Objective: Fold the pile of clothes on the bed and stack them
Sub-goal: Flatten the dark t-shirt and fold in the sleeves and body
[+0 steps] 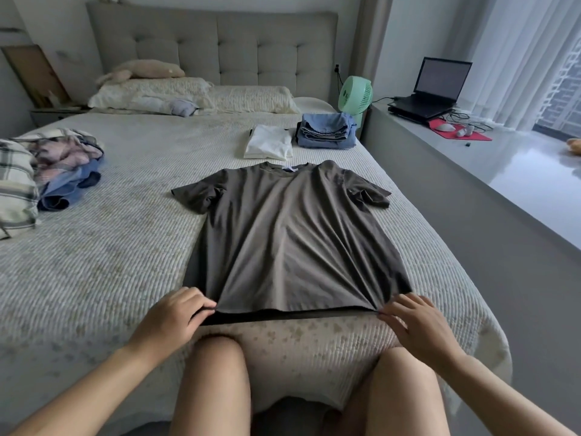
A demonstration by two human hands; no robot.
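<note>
The left hand [176, 313] pinches the near left corner of the hem of the dark olive T-shirt [289, 234]; the right hand [415, 319] pinches the near right corner. Both sets of fingers curl over the fabric edge, and the hem runs taut between them.

The T-shirt lies front-down or front-up (cannot tell which), spread flat on the bed [110, 247] directly ahead of the person, collar pointing away. Soft ridges fan from the hem corners toward the chest. The fabric appears to be thin knit jersey: light, limp, non-slippery, likely to sag wherever unsupported. Recommended grip points are the hem corners, shoulder seams and sleeve edges; grip two points at once to keep folds straight.

The bedcover is a pale, ribbed quilted textile, which should offer enough friction to hold the shirt in place.

Beyond the collar rest a folded white garment [268, 143] and, just beside it, a folded blue stack [327, 132]. Far left lies the unfolded pile [67, 165], crumpled and mixed in colour.
</note>
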